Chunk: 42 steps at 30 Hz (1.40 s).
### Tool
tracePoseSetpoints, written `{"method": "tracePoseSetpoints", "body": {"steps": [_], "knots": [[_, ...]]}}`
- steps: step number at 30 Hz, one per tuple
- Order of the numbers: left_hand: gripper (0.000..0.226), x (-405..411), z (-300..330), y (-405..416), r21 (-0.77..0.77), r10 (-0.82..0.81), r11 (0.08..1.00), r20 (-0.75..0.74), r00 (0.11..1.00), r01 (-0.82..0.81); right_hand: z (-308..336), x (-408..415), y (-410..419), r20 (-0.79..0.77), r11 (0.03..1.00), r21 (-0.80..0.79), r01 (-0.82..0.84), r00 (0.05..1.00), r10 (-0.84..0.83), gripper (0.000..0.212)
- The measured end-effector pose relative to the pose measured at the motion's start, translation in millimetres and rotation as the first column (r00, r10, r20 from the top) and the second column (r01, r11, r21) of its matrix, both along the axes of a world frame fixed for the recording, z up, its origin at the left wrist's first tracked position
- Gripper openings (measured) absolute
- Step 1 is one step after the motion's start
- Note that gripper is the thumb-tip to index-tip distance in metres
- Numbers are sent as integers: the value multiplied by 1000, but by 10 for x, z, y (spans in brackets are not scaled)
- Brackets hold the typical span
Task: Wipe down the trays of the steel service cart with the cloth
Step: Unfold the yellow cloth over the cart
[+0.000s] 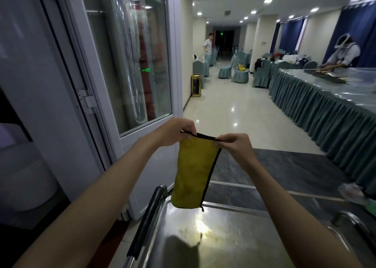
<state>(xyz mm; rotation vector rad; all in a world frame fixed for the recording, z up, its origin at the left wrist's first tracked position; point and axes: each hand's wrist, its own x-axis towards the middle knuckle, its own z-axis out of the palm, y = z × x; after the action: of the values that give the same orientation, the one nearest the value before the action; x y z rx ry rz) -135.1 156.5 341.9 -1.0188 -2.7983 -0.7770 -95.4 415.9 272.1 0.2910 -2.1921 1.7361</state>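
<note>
A long dining hall runs ahead, its skirted table (317, 102) stretching down the right side, where a person (343, 54) bends over something flat and hard to make out. On the left stands a glass door (130, 60) with reflections that blur whatever lies behind it. Low in front is the steel service cart (154, 223), cut off by the bottom edge; its top tray (240, 233) holds nothing but glare and a dark shadow, and any lower trays are hidden. Above that tray hangs the yellow cloth (193, 172), black-edged and folded lengthwise — clear of the steel. The left hand (177, 131) pinches one upper corner, the right hand (236, 145) pinches the other, the hem taut between them. Something pale at the far right — too blurred to name.
</note>
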Motion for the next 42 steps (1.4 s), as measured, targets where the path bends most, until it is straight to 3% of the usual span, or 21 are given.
{"method": "tracePoseSetpoints", "body": {"steps": [5, 8, 12, 15, 19, 22, 28, 35, 42], "knots": [[38, 27, 133, 25, -163, -74, 983, 63, 995, 83, 52, -71, -37, 58, 998, -55, 11, 998, -8, 22], [47, 128, 219, 165, -337, -160, 918, 170, 972, 210, 64, -76, -95, -2, 997, -80, -10, 1000, 10, 24], [64, 180, 227, 313, -440, -136, 863, 269, 953, 248, 25, -103, -140, -82, 999, 5, -37, 996, 37, 25], [56, 190, 113, 388, -361, -81, 917, 250, 965, 171, -41, -119, -109, -88, 1000, 6, -17, 996, 17, 29], [24, 214, -172, 522, -154, -35, 988, -26, 999, 30, -149, -81, -69, -58, 994, -105, -42, 998, 36, 29], [20, 233, -254, 549, -49, -30, 998, -63, 998, 26, -286, 14, -12, -38, 989, -138, -56, 998, 51, 25], [22, 201, 11, 479, -18, -75, 997, -37, 997, 74, -704, 158, 29, 57, 976, -101, -191, 979, 197, 25], [27, 241, 422, 295, 27, -87, 996, -94, 992, 90, -1234, 82, -63, 127, 989, 38, -145, 982, 139, 35], [20, 266, 630, 50, 42, -2, 999, -98, 995, 6, -1653, 71, -97, 198, 977, 144, -158, 972, 128, 19]]}}
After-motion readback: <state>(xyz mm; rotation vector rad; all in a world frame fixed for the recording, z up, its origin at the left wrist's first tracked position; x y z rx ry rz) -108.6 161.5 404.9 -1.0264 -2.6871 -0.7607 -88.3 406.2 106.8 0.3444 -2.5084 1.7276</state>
